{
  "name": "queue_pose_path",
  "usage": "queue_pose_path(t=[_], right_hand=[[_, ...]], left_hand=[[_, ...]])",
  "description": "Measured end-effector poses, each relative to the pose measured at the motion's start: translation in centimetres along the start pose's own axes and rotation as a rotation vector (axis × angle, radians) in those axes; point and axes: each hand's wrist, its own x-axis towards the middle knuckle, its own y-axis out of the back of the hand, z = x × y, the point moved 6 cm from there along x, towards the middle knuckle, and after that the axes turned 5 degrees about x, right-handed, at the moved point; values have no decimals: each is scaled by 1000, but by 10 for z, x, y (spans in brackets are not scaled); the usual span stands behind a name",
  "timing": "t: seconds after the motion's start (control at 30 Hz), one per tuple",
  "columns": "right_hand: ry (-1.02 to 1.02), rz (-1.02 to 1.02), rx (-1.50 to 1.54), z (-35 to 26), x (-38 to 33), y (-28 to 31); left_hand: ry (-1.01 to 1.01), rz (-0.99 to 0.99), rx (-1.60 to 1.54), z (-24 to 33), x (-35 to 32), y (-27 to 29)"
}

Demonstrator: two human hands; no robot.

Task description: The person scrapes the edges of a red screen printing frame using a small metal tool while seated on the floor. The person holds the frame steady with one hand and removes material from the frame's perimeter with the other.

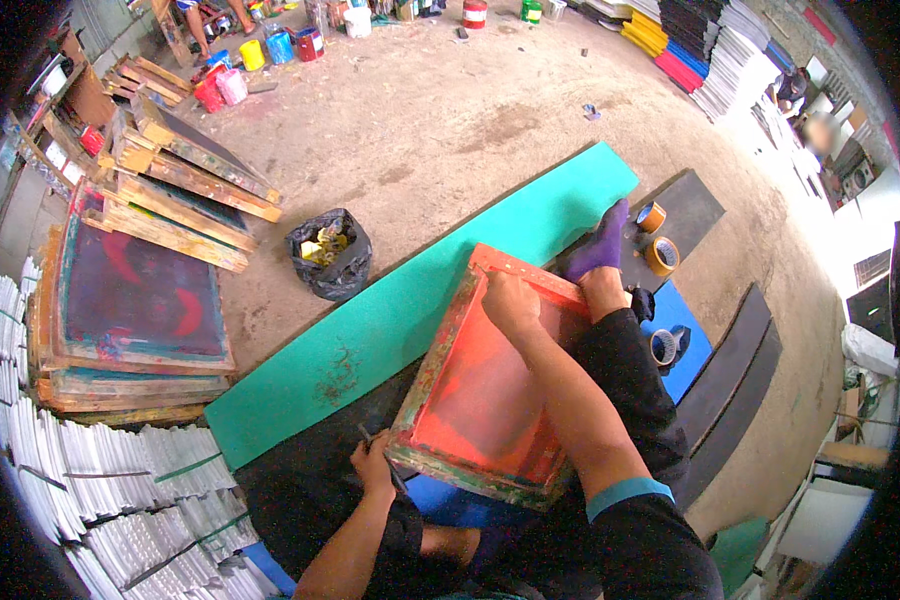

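A wooden screen-printing frame (490,385) with orange-red mesh lies tilted across my lap, its wood stained with paint. My right hand (512,305) is closed at the frame's far rail, with the knuckles over the mesh; its fingertips are partly hidden. At the frame's near left corner, my left hand (372,466) is closed around a slim dark tool (400,482), whose kind I cannot make out. Both ends of the tool stick out of the fist. My foot in a purple sock (606,245) rests just beyond the frame.
Under the frame's far side runs a long green board (300,385). Tape rolls (661,256) sit right of my foot, near a blue sheet (685,330). A black bag of scraps (332,255) stands beyond the board. Stacked screen frames (140,290) and bundled white sheets (95,470) line the left.
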Motion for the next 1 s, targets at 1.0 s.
queue_pose_path(t=[1.0], right_hand=[[36,205,170,61,1,-31]], left_hand=[[-54,-65,-23,2,2,-8]])
